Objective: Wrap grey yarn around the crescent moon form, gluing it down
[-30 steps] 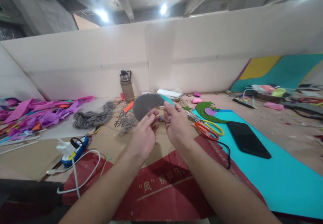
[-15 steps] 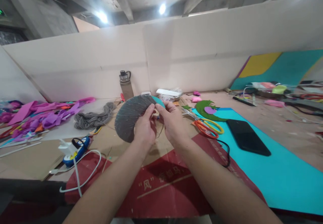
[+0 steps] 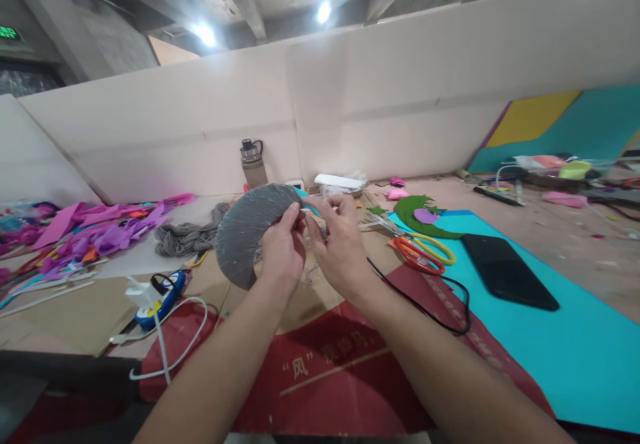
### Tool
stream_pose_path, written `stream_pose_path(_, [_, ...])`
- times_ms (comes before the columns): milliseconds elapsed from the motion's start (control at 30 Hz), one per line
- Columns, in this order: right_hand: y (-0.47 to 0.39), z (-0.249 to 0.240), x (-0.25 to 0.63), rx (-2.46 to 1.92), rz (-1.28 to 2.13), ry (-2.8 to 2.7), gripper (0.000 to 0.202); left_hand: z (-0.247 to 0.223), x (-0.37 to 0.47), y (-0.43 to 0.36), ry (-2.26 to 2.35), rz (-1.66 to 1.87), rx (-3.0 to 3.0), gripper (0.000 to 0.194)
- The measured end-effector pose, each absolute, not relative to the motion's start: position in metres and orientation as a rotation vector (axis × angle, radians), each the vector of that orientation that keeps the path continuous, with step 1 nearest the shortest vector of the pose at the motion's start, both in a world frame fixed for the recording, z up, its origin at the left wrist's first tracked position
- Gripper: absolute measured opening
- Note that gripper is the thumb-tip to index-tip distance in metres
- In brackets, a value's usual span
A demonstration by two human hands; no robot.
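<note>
1. Two hands raised above the worktop (image 3: 565, 244), both on one grey yarn-wrapped crescent (image 3: 245, 231); crescent held in the air, curving down and to the left.
2. Left hand (image 3: 283, 254): grip closed, thumb and fingertips pinching the crescent's upper end.
3. Right hand (image 3: 340, 247): grip pinched shut at the same end, just beside the teal tip (image 3: 306, 199); hands nearly touching.
4. Beyond, on the worktop: loose grey yarn (image 3: 187, 236); water bottle (image 3: 253, 163) upright by the wall.
5. Right of the hands: scissors (image 3: 420, 254); black phone (image 3: 507, 272) on a teal sheet (image 3: 575, 357).
</note>
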State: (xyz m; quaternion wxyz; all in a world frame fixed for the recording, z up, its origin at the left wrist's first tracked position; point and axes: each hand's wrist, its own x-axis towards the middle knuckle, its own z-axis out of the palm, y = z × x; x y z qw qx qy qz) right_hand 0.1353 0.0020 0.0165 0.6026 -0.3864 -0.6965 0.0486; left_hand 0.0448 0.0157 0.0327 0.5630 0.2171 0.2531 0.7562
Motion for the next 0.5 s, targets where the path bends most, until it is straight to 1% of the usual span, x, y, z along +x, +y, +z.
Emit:
stream_pose_path(300, [0.004,0.014,0.134,-0.882,0.057,-1.673,0.037,0.035,0.039,0.017,0.595,1.748,0.563,0.007])
stream_pose_path(500, [0.002,0.019,0.135,-0.836,0.155,-1.709,0.034,0.039,0.031,0.024,0.657,1.722,0.536,0.012])
